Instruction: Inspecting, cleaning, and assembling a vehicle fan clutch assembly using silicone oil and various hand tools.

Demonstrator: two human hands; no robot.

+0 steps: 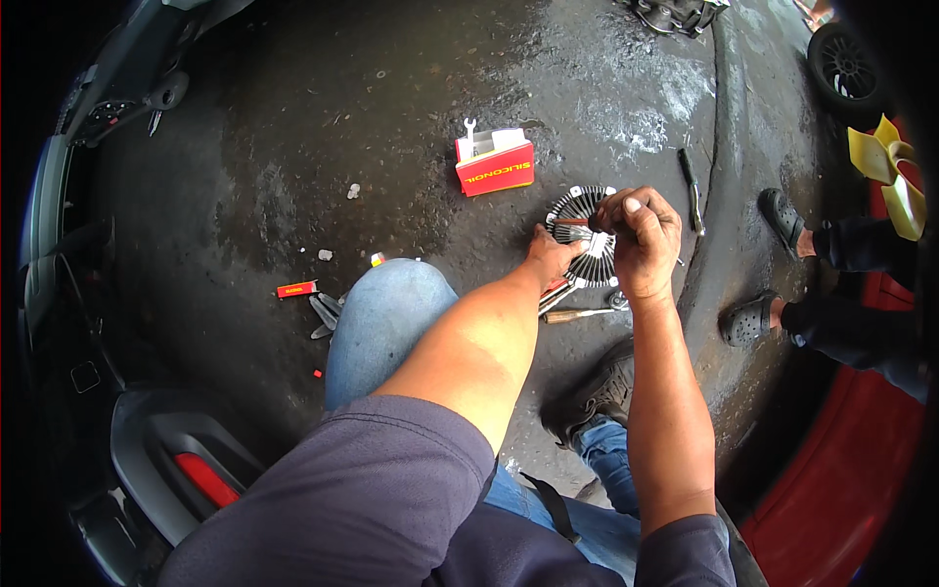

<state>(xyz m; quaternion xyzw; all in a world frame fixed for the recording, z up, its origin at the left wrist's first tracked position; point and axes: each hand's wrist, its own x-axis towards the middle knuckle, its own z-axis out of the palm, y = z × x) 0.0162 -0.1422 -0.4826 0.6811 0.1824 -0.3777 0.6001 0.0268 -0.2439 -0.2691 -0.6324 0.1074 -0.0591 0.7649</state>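
Note:
On the floor in front of me is a round metal fan clutch (593,269) with radial fins and pale tabs round its rim. My left hand (556,256) is closed on its left side, thumb over the fins. Just above its right side, my right hand (644,235) is curled shut with the thumb up. A thin reddish-brown rod (572,222) shows at the right fingers, over the fins. Whether those fingers grip the rod or something else, I cannot make out. Part of the clutch is hidden behind both hands.
A red box (497,170) with a wrench (470,129) stands beyond the clutch. Near it lie a ratchet (616,300) and a dark-handled tool (692,191). Another person's clogs (748,321) and yellow fan blades (871,155) are at right, a car bumper (147,440) at left.

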